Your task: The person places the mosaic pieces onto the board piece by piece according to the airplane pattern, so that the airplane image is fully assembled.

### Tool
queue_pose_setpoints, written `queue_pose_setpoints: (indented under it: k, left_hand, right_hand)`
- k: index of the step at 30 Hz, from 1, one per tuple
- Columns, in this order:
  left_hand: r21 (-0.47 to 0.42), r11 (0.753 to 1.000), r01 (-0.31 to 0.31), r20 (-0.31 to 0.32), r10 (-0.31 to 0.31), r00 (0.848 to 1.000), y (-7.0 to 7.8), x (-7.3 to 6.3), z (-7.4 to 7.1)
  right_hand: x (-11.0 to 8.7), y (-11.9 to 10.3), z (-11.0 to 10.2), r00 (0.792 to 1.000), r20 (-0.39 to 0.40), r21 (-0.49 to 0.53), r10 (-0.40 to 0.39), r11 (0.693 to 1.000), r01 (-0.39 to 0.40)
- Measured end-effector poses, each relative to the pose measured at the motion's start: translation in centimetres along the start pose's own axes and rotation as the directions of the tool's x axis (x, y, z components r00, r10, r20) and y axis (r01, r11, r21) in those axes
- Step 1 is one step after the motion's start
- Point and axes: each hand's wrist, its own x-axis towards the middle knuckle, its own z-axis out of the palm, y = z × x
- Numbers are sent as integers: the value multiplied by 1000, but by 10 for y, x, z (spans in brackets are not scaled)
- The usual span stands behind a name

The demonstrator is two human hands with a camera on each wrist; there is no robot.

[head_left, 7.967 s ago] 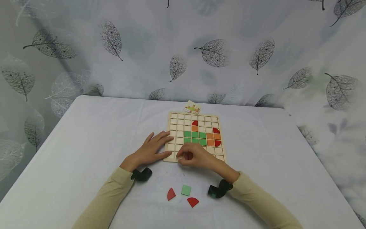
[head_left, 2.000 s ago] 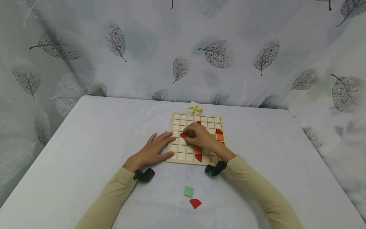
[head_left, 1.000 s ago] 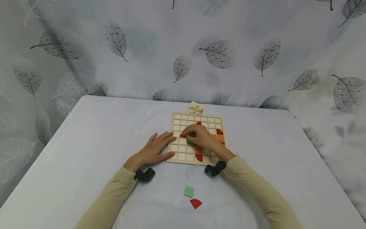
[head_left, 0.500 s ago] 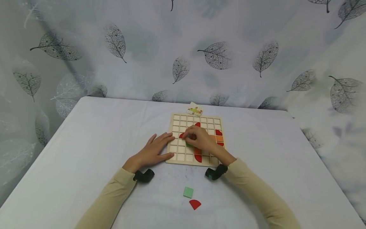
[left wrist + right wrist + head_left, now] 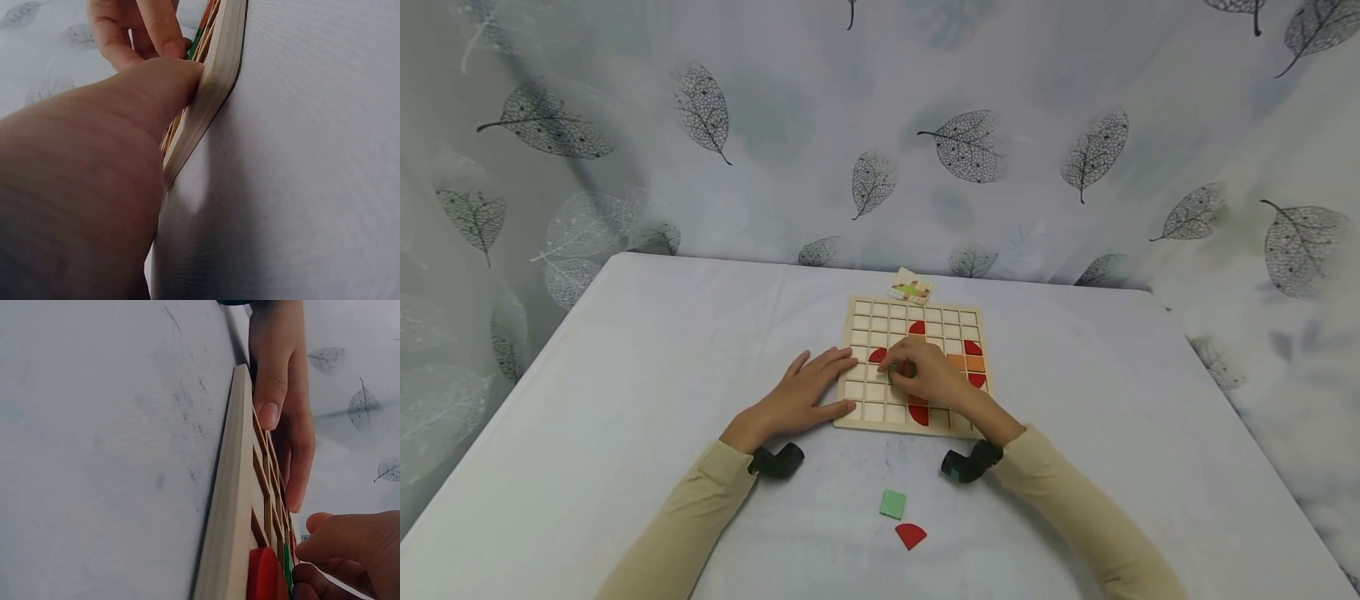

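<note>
My left hand (image 5: 801,392) lies flat with fingers spread on the left edge of a wooden grid board (image 5: 861,323). Over the middle of the board, my right hand (image 5: 932,375) has its fingers curled, thumb and fingertips close together at a green square tile (image 5: 287,559). Whether they pinch that tile or only touch it, I cannot tell. Just left of the fingertips, a red quarter-circle tile (image 5: 877,355) sits in a cell. Other red quarter-circles (image 5: 972,347) and orange squares (image 5: 975,363) fill cells further right. The right hand covers most of the green tiles.
A loose green square (image 5: 892,504) and a loose red quarter-circle (image 5: 911,535) lie on the white table in front of the board. Behind the board's far edge is a small pattern card (image 5: 912,287). Leaf-printed cloth hangs at the back.
Since eight seconds ago, a red quarter-circle has gone from the table, and red ones now sit at the board's left and near side. Lately my right fingertips drew slightly away from the left one.
</note>
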Motion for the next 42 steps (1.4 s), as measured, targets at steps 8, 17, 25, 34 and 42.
queue_pose_setpoints:
  k: [8, 17, 25, 34, 42]
  left_hand:
    - [-6, 1000, -4, -5, 4, 1000, -1, 0, 1]
    - [-7, 1000, 4, -1, -4, 1000, -1, 0, 1]
    - [-8, 1000, 3, 1, -3, 1000, 1, 1, -1]
    - [-5, 1000, 1, -3, -1, 1000, 0, 2, 0]
    - [1, 1000, 9, -3, -9, 1000, 0, 1, 1]
  right_hand:
    - [-9, -8, -1, 998, 50, 19, 24, 1000, -25]
    - [-17, -14, -1, 990, 121, 33, -65, 998, 61]
    - [-22, -21, -3, 977, 191, 70, -96, 994, 84]
    - [-27, -24, -6, 932, 329, 121, -150, 986, 116]
    - [-30, -23, -5, 847, 466, 226, -257, 960, 167]
